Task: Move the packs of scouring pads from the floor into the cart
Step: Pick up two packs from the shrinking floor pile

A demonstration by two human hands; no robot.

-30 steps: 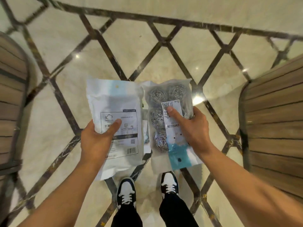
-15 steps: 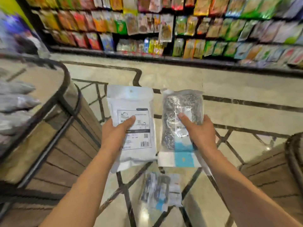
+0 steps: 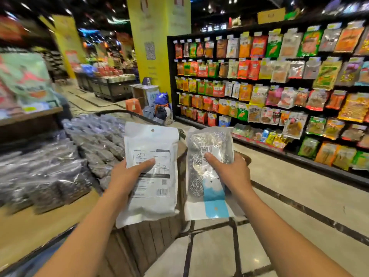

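My left hand [image 3: 127,178] grips a white pouch with a printed label [image 3: 153,144], thumb across its front. Beside it, my right hand [image 3: 229,172] grips a clear pack of steel scouring pads with a blue and white card [image 3: 207,198], thumb on its label. Both packs are held upright at chest height, side by side and apart. No cart can be made out in this view.
A wooden display stand [image 3: 147,240] with a dark rim sits right below the packs, piled with grey bagged goods [image 3: 60,162] on the left. Tall shelves of hanging snack packets [image 3: 279,80] line the right. A yellow pillar [image 3: 157,48] with boxes and bags at its foot stands ahead. Marble floor [image 3: 289,196] lies on the right.
My view has swung up from the floor to the shop aisle. Both hands kept their packs and rose with them; the pack left on the floor is out of view.
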